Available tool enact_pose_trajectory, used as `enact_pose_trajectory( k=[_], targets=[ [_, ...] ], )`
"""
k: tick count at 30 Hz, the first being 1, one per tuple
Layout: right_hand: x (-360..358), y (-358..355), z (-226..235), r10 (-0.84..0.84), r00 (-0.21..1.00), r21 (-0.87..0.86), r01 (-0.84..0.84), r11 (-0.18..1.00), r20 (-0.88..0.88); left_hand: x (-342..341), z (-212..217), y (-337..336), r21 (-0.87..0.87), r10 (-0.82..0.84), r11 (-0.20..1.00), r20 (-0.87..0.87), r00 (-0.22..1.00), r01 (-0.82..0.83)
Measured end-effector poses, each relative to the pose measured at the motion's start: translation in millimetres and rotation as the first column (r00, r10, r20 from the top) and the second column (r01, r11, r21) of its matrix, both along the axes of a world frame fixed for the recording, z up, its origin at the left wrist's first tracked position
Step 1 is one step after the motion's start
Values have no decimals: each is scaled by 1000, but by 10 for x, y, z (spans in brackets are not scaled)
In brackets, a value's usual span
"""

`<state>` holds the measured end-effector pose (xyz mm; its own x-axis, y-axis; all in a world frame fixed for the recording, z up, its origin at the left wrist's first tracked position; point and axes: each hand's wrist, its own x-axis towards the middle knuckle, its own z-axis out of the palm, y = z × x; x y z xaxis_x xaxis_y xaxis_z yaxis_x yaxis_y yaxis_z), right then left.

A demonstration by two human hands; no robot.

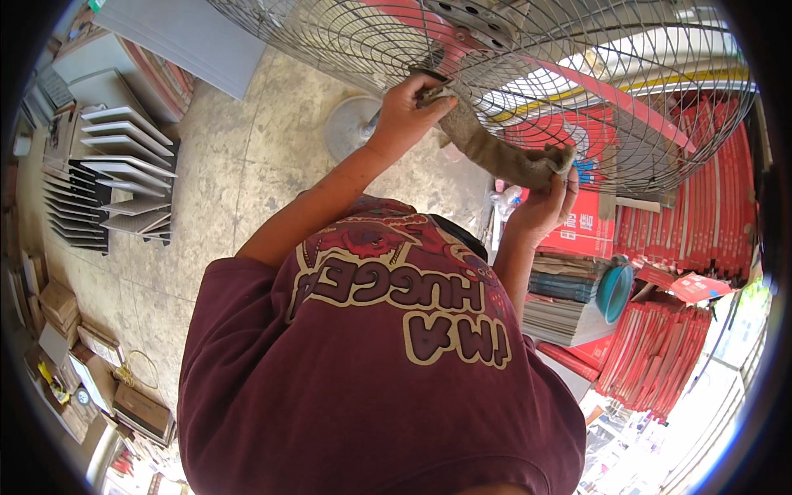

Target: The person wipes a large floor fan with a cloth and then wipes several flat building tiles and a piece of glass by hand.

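Note:
A grey-brown cloth [495, 153], twisted into a thick strip, stretches between my two hands along the lower edge of a large fan's wire cage [569, 99]. My left hand [407, 115] pinches the cloth's upper left end, close against the wires. Its other end is gripped by my right hand [544, 208], lower and to the right, with the fingers partly hidden behind the cloth. Inside the cage are red fan blades [627, 95]. I cannot tell how firmly the cloth touches the wires.
A round grey base [342, 132] stands on the concrete floor [247, 157]. Red flat boxes [685, 210] are stacked at right, near a teal round item [615, 294]. Racks of tile-like panels [128, 157] stand at left, with cardboard boxes [62, 305] below them.

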<state>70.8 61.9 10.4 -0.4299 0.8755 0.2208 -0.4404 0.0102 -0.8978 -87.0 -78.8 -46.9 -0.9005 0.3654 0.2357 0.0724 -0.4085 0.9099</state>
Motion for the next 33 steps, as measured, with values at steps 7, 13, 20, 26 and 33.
enact_pose_trajectory(
  k=[7, 13, 20, 26, 33],
  targets=[
    [-88, -38, -1, -49, 999, 66, 50, 997, -17, -147, 96, -246, 38, -17, 999, 209, 978, 9],
    [-235, -130, -118, -32, 999, 39, 32, 999, 6, -327, 74, -496, 9, 51, 998, 299, 953, -57],
    [-365, -234, -248, -51, 999, -21, 51, 998, 2, -545, 22, -746, 23, 91, 994, 315, 945, -103],
    [-434, -333, -286, -79, 996, -73, 82, 994, 41, -645, -19, -871, -31, 122, 993, 308, 944, -118],
    [-677, -800, -319, 92, 990, -11, -92, 996, 111, -870, -139, -1116, -23, 204, 978, 311, 928, -207]
  ],
)
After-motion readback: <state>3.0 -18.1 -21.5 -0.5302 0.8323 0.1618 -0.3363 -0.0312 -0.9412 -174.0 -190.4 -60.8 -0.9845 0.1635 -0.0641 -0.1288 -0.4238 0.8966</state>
